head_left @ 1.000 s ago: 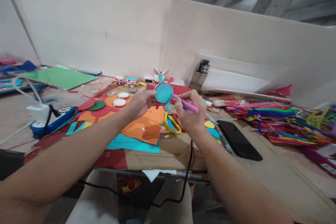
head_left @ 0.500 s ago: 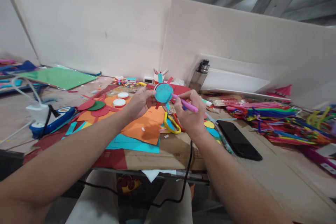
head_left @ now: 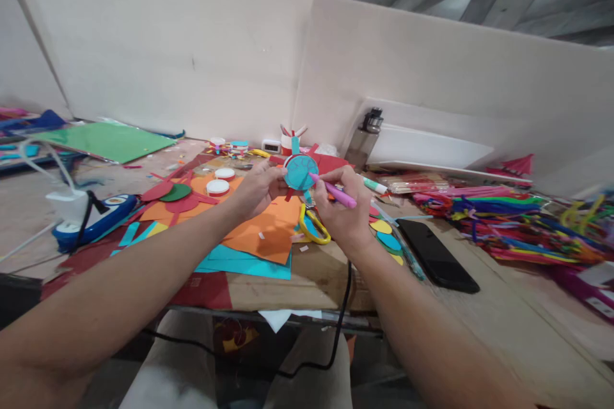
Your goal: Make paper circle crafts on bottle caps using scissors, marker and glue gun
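Observation:
Between my hands is a paper turtle (head_left: pixel 300 174) with a round blue top, dark drawn lines on it, and red and blue strips sticking out from its edge. My left hand (head_left: pixel 261 188) pinches it by its left side. In my right hand (head_left: pixel 348 204) is a pink marker (head_left: pixel 341 194), its tip at the right part of the blue disc. Yellow-handled scissors (head_left: pixel 314 227) lie on the table just below. Under my left hand spread sheets of orange paper (head_left: pixel 263 230) and blue paper (head_left: pixel 244 261).
White round lids (head_left: pixel 217 187) and red and green paper shapes (head_left: pixel 176 192) lie to the left. A black phone (head_left: pixel 436 254), paper discs (head_left: pixel 382 227) and colourful pipe cleaners (head_left: pixel 503 223) are on the right. A bottle (head_left: pixel 363 138) stands by the white partition (head_left: pixel 192 51). A cable (head_left: pixel 343 313) hangs in front.
The marker tip has moved from the disc's right edge slightly up and inward. The disc has shifted a little right, and the right hand has tilted slightly left.

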Demonstrator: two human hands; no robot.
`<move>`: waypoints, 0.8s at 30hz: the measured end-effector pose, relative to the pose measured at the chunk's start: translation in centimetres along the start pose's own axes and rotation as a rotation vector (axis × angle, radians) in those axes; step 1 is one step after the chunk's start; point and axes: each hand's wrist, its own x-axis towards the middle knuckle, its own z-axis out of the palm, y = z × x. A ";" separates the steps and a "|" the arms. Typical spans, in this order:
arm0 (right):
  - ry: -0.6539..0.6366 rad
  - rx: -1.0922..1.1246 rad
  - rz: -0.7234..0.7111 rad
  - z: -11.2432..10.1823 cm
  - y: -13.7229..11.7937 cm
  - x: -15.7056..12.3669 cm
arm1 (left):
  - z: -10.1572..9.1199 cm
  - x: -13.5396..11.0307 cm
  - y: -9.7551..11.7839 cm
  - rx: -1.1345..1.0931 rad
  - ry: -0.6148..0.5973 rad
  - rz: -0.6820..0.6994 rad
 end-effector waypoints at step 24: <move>0.007 -0.016 -0.044 0.0 -0.2 -0.1 | -0.1 0.1 0.3 0.011 0.015 0.008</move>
